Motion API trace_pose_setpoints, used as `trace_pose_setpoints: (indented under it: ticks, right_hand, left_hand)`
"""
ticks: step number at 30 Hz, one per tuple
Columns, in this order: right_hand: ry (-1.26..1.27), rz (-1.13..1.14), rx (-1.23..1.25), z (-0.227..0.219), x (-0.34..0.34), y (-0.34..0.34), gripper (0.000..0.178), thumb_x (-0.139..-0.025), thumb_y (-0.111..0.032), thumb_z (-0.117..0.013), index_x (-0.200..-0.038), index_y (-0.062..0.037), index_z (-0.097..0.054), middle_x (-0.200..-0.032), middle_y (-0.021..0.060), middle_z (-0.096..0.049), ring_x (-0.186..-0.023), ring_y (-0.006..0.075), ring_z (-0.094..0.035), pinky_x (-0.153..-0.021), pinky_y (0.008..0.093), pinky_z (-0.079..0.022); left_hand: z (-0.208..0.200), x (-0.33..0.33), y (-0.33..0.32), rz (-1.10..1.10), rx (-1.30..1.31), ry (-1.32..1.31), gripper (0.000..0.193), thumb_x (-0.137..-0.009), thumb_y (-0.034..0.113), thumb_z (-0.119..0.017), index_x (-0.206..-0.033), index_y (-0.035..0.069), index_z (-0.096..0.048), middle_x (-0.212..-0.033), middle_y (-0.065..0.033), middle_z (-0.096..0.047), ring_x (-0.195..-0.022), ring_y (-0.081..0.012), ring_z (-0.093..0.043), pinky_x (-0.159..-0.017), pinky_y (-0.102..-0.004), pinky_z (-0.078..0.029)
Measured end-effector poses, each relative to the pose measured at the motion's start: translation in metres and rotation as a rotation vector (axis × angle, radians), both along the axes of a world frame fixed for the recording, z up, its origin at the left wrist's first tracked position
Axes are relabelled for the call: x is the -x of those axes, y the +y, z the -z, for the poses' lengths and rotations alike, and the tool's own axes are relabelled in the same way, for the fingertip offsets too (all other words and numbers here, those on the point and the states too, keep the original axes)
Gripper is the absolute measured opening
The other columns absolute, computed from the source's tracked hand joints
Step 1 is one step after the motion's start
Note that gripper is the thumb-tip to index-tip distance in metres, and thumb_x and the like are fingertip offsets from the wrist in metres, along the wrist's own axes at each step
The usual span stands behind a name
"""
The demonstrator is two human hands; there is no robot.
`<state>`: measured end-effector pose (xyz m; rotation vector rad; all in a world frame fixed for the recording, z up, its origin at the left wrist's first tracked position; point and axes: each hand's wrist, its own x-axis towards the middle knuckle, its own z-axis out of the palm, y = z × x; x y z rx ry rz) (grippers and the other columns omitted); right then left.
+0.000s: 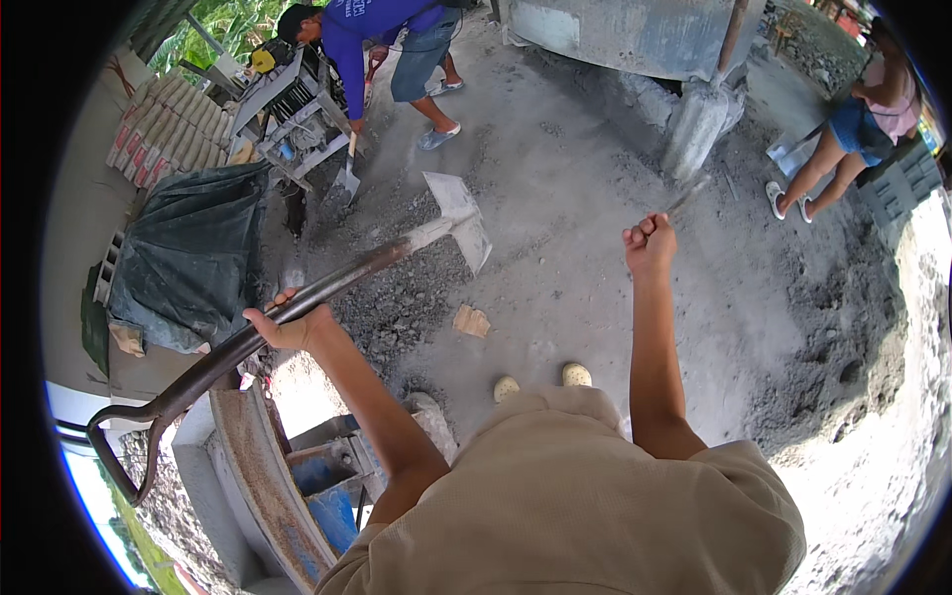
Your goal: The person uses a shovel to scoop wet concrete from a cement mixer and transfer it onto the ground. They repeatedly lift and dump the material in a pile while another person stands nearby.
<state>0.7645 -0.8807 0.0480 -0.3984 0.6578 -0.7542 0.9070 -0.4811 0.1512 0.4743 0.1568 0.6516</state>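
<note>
My left hand [294, 323] is closed around the dark metal shaft of a shovel [342, 275], held slantwise on my left. Its loop handle hangs at the lower left, and its dusty grey blade stands out ahead over the floor. In front of me on the right, my right hand [651, 243] makes a fist around a thin grey rod-like piece [689, 196]. That piece points away to the upper right; its kind is unclear. Below my hands a torn scrap of brown paper [471, 320] lies on the grey, dusty ground.
A person in a purple shirt [347, 50] bends over a small shovel [350, 177]. Another person [843, 139] stands at the far right. A large metal drum [615, 40] is ahead, stacked sacks [169, 129] and a dark tarp [188, 258] left, a metal frame [253, 476] nearer.
</note>
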Motion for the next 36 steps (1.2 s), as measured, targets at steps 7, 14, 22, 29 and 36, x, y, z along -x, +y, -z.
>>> trace_pose_setpoints:
  ticks: [7,14,22,29,36]
  right_hand:
    - [0.337,0.0,0.145,0.025,-0.046,0.101,0.02,-0.083,-0.021,-0.034,-0.079,-0.0018,-0.038,-0.052,0.0044,-0.039,-0.038,0.0163,-0.037,-0.041,0.0314,-0.042]
    - [0.143,-0.529,-0.077,0.071,0.007,0.047,0.021,-0.085,-0.025,-0.035,-0.071,-0.0094,-0.039,-0.045,-0.0019,-0.027,-0.033,0.0118,-0.024,-0.037,0.0293,-0.032]
    - [0.427,-0.204,-0.252,0.136,0.133,-0.038,0.022,-0.085,-0.021,-0.036,-0.065,-0.0118,-0.039,-0.044,-0.0052,-0.025,-0.035,0.0091,-0.021,-0.04,0.025,-0.029]
    - [0.641,-0.057,-0.464,0.194,0.232,-0.045,0.025,-0.083,-0.017,-0.033,-0.058,-0.0141,-0.034,-0.042,-0.0058,-0.025,-0.033,0.0092,-0.021,-0.038,0.0238,-0.029]
    - [0.705,-0.124,-0.449,0.198,0.229,-0.049,0.026,-0.083,-0.018,-0.034,-0.057,-0.0148,-0.034,-0.041,-0.0059,-0.024,-0.032,0.0087,-0.02,-0.035,0.0222,-0.025]
  left_hand:
    - [0.004,0.003,-0.041,0.07,0.073,0.093,0.039,-0.059,0.042,-0.068,-0.05,0.015,-0.041,-0.047,-0.0005,-0.047,-0.045,-0.0155,-0.049,-0.05,-0.0283,-0.043]
    - [0.024,-0.001,-0.041,0.229,-0.162,-0.051,0.039,-0.06,0.044,-0.067,-0.059,0.012,-0.046,-0.053,-0.0014,-0.046,-0.054,-0.0174,-0.049,-0.059,-0.0325,-0.041]
    - [0.006,0.028,-0.01,0.676,-0.655,-0.627,0.047,-0.063,0.055,-0.061,-0.071,0.01,-0.049,-0.055,0.0024,-0.041,-0.049,-0.0124,-0.041,-0.063,-0.0295,-0.035]
    - [-0.058,0.049,0.006,0.892,-0.742,-1.099,0.05,-0.057,0.056,-0.065,-0.064,0.011,-0.043,-0.045,0.003,-0.046,-0.036,-0.0072,-0.045,-0.044,-0.0185,-0.033]
    - [-0.086,0.079,-0.008,0.886,-0.71,-1.28,0.039,-0.056,0.04,-0.073,-0.06,0.011,-0.048,-0.042,0.005,-0.049,-0.035,-0.0035,-0.048,-0.041,-0.0122,-0.034]
